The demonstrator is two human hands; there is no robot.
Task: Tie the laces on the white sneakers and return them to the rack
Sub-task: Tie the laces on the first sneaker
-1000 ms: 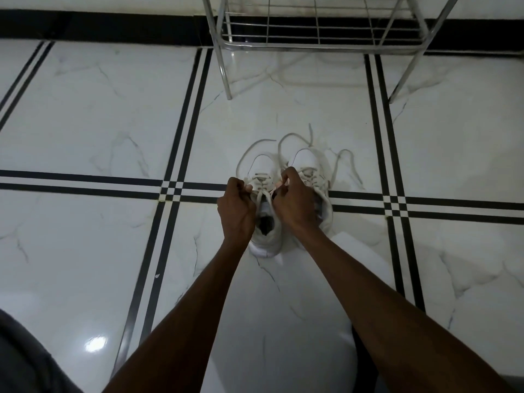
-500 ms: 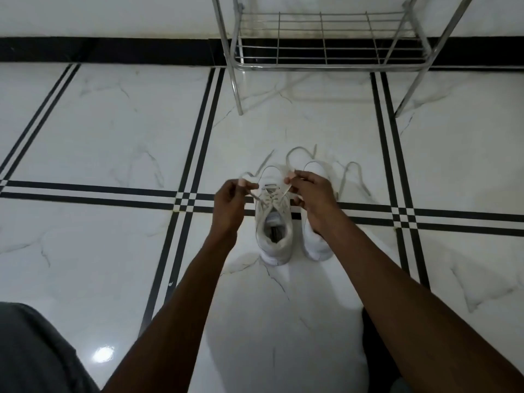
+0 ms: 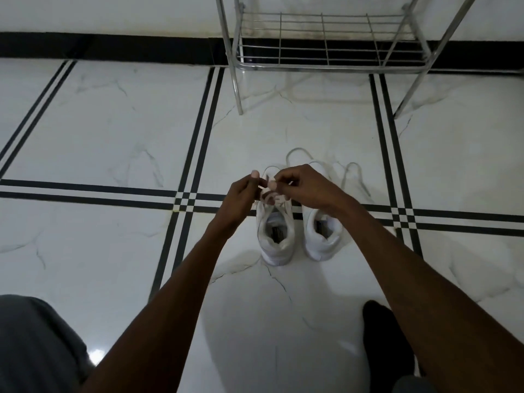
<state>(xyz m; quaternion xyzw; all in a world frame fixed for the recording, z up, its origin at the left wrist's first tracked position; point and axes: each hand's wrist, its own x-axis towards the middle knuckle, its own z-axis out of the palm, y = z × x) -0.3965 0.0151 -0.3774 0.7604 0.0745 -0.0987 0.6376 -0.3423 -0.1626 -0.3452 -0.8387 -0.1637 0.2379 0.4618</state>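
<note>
Looking down, I see the two white sneakers side by side on the marble floor, heels toward me: the left sneaker and the right sneaker. My left hand and right hand each pinch the left sneaker's laces above its tongue, grip clamped on them. The right sneaker's loose laces trail on the floor. The metal rack stands beyond, near the wall.
</note>
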